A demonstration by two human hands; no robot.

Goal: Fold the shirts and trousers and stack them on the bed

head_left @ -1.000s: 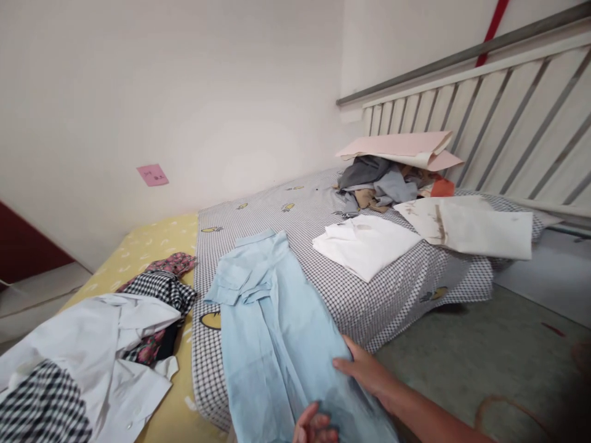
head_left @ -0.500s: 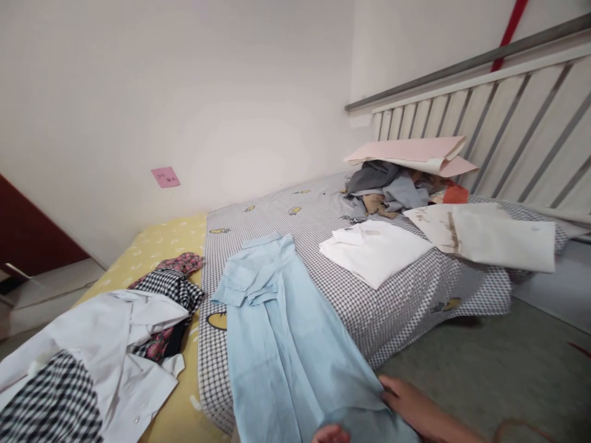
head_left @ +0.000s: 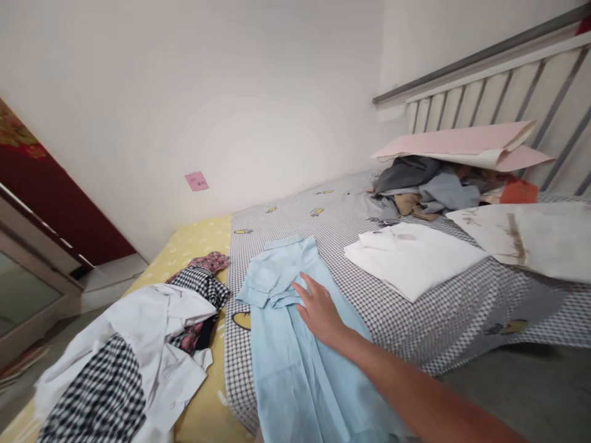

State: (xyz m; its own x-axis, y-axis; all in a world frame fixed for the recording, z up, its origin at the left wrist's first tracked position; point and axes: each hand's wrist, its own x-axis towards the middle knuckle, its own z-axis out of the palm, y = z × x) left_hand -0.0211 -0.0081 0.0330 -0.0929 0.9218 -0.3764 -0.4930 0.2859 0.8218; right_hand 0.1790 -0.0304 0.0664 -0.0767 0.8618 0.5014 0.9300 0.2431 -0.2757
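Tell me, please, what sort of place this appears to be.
Probably a bedroom: a checked sheet and a yellow sheet are spread like bedding, with a light blue garment and a heap of clothes on top.

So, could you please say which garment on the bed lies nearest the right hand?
The light blue garment, spread out beneath the right hand; the folded white garment lies to its right, the rumpled white shirt to its left.

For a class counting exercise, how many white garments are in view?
2: a rumpled white shirt on the yellow cloth at left, and a folded white garment on the checked sheet, right of the light blue garment. Others may hide in the clothes pile.
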